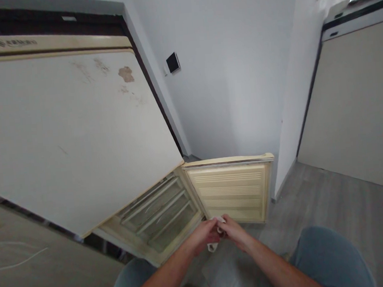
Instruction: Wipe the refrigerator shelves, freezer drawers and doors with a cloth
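Low in the middle of the head view, my left hand (205, 236) and my right hand (232, 229) come together around a small whitish cloth (212, 247). Part of the cloth hangs below my left fingers, and a bit shows above them. Both hands have their fingers closed on it. Just beyond them stands the open lower door (231, 189) of a fridge, its ribbed cream inner side showing. Left of my hands is the open lower compartment with several drawers (163, 212). The large upper door (71, 126) is shut, with scuffs and a brown patch.
My bent knees are at both sides below. A grey wood-look floor (329, 212) lies to the right, with a large pale panel (354, 104) behind it. A small black wall panel (173, 62) hangs on the wall. Another pale surface (27, 253) is at lower left.
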The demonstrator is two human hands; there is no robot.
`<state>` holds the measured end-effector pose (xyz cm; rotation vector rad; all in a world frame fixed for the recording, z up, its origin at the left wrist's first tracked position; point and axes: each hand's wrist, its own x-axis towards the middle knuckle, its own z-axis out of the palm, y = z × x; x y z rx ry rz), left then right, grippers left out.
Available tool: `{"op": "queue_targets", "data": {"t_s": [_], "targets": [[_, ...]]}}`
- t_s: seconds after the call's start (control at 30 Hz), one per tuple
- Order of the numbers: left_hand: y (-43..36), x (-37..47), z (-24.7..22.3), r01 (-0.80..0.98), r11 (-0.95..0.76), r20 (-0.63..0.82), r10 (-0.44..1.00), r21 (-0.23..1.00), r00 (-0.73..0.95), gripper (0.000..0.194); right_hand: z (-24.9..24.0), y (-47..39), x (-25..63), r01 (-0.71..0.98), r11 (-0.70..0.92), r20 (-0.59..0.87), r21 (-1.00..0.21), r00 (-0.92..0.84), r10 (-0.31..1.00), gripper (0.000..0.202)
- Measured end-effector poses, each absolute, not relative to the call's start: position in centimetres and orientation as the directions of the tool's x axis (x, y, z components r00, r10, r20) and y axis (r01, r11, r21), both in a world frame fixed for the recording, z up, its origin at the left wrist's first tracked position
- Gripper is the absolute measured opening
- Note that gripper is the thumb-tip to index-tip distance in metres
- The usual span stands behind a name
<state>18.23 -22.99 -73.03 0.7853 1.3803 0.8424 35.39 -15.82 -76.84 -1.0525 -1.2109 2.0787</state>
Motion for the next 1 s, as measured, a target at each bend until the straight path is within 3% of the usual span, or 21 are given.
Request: {"op": "queue_targets", "data": {"t_s": [0.1,0.2,0.3,0.37,0.43,0.53,0.63,0.73,0.8,0.9,1.0], "targets": [[-21.8,17.5,-70.9,0.004,0.500,-0.499,0.863,0.866,0.071,0.089,-76.3,-15.9,34.9,-0.135,-0.469,-0.338,-0.873,-0.526,0.780,0.067],[-20.2,14.1,-67.3,0.346,0.409,-0.435,0.900,0.845,-0.002,0.067,-76.1,-15.5,35.0,-0.221,-0.580,-0.396,-0.784,-0.542,0.742,0.062],[-18.2,9.5,-62.4,0.596,0.274,-0.248,0.960,0.755,-0.128,0.043,-74.7,-14.5,34.9,-0.272,-0.625,-0.479,-0.732,-0.447,0.756,0.048],[-16.6,6.6,-58.9,0.811,0.138,-0.031,0.989,0.568,-0.147,0.039,-71.7,-12.9,34.4,-0.320,-0.527,-0.426,-0.788,-0.336,0.840,0.044],[-14.8,4.5,-55.7,0.941,0.032,0.125,0.989,0.337,-0.078,0.043,-67.0,-10.4,33.3,-0.330,-0.284,-0.228,-0.900,-0.197,0.954,0.042],[-11.9,3.1,-52.4,0.999,-0.043,0.204,0.978,0.020,0.038,0.046,-58.5,-5.5,29.9,-0.136,0.168,0.171,-0.976,-0.010,0.985,0.037],[-9.3,3.6,-51.5,0.989,-0.070,0.185,0.978,-0.132,0.094,0.045,-52.7,-1.3,25.0,0.153,0.507,0.485,-0.848,-0.156,0.860,0.034],[-7.7,4.8,-52.1,0.985,-0.092,0.165,0.980,-0.145,0.116,0.042,-51.7,1.0,21.3,0.424,0.621,0.372,-0.659,-0.534,0.759,0.030],[-7.2,5.3,-52.7,0.984,-0.107,0.157,0.979,-0.142,0.129,0.044,-52.6,1.8,21.3,0.531,0.641,0.238,-0.554,-0.636,0.734,0.028],[-6.9,5.3,-53.1,0.985,-0.134,0.153,0.977,-0.108,0.149,0.049,-53.9,3.1,26.9,0.631,0.632,0.193,-0.450,-0.622,0.759,0.028],[-5.9,4.9,-53.3,0.984,-0.175,0.136,0.974,-0.040,0.179,0.056,-54.3,4.6,38.6,0.737,0.508,0.200,-0.446,-0.471,0.859,0.024]]}}
